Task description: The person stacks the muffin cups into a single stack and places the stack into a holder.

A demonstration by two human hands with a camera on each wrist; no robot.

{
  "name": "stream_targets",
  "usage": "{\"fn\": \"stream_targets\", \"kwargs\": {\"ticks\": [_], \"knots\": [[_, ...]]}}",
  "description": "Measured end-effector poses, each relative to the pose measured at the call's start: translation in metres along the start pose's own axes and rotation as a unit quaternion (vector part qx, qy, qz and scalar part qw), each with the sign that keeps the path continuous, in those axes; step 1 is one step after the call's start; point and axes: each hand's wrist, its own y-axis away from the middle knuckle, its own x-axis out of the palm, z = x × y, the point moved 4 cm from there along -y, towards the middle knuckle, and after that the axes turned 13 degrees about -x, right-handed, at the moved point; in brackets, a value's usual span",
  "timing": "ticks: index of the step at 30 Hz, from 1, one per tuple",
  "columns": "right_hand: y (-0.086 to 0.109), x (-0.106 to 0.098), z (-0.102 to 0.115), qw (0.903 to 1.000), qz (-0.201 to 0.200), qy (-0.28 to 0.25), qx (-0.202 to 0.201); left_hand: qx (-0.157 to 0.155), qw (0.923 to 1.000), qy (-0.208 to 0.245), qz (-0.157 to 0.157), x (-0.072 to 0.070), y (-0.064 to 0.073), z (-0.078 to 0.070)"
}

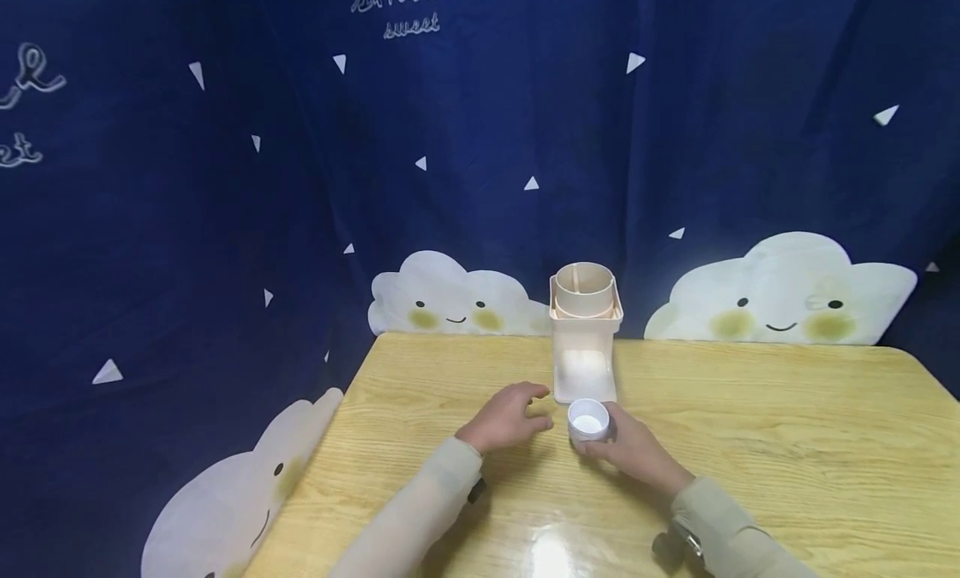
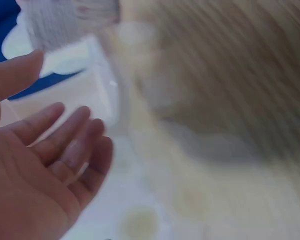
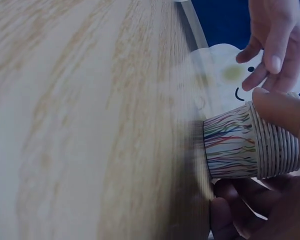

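Observation:
My right hand (image 1: 633,449) grips a stack of paper cups (image 1: 588,419), mouths facing up, in front of the holder. In the right wrist view the stacked paper cups (image 3: 235,142) show colourful wavy lines and several nested rims, with thumb and fingers around them. My left hand (image 1: 510,418) is just left of the cups, thumb and fingers apart, nothing between them. The left wrist view shows the left hand (image 2: 45,165) with its palm turned up and fingers loosely bent. Behind the cups stands a pale pink holder (image 1: 585,336) with a round open tube (image 1: 585,288) on top.
The wooden table (image 1: 750,444) reaches out on both sides of the hands. Behind it hangs a dark blue curtain (image 1: 480,144) with white triangles and smiling clouds. The holder stands near the table's back edge.

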Motion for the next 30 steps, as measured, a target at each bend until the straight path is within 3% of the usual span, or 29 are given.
{"fn": "stream_targets", "kwargs": {"ticks": [3,8,17,30], "knots": [[0.0,0.0,0.002,1.0,0.001,0.004,-0.006,-0.007,0.9995,0.031,-0.009,0.002,-0.006,0.01],[-0.001,-0.001,0.004,0.9996,-0.006,0.023,-0.015,-0.007,0.9986,0.045,-0.027,0.003,-0.015,0.016],[0.001,-0.009,-0.003,0.9978,-0.036,0.051,-0.021,0.029,0.9981,0.031,-0.044,0.011,-0.026,0.001],[0.008,-0.016,-0.001,0.998,-0.043,0.044,-0.016,0.051,0.9959,-0.066,-0.035,0.027,-0.037,-0.02]]}}
